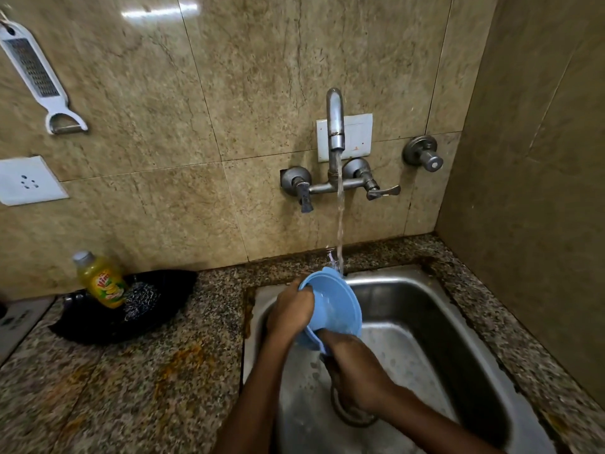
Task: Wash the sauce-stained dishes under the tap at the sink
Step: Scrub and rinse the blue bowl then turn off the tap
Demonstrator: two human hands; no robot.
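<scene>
gripping blue bowl (334,306) rim under tap (335,126) stream, both hands' grip closed: left hand (291,312), right hand (355,368)

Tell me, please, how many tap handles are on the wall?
3: a lever left of the spout, a lever right of it, and a round knob farther right.

Blue bowl (337,303); yellow soap bottle (101,280) (grey cap); speckled countertop (131,371).

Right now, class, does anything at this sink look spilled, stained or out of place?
Yes: orange-yellow stains smear the speckled granite counter left of the steel sink; the tap stream hits only the blue plastic bowl's far rim, splashing.
</scene>
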